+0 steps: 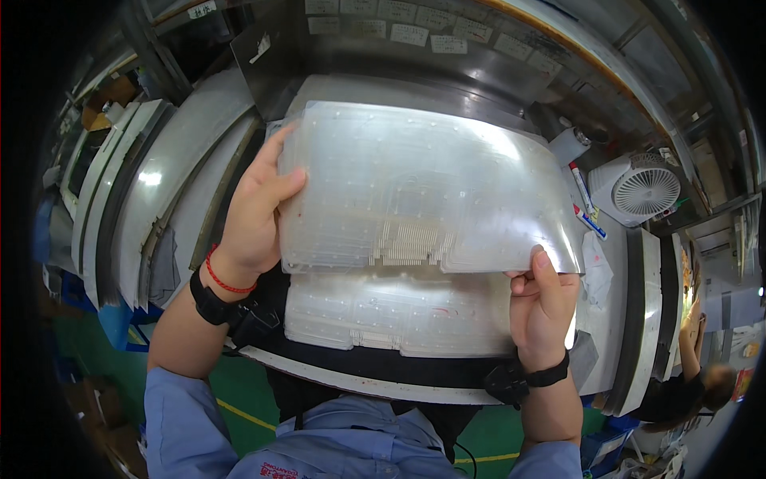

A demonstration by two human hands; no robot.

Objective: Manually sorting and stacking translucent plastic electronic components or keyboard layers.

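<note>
Head view: left hand (257, 198) and right hand (546, 310) pinch opposite ends of the translucent sheets (351, 176) above the lower stack (455, 315), presumably supporting both sides because thin sheets sag easily.

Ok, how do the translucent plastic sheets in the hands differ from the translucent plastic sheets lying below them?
The held sheets are gripped by the left hand and right hand; the lower sheets lie on a black surface. The held sheets curve at the right; the lower sheets look flat. Both have a notched near edge.
</note>
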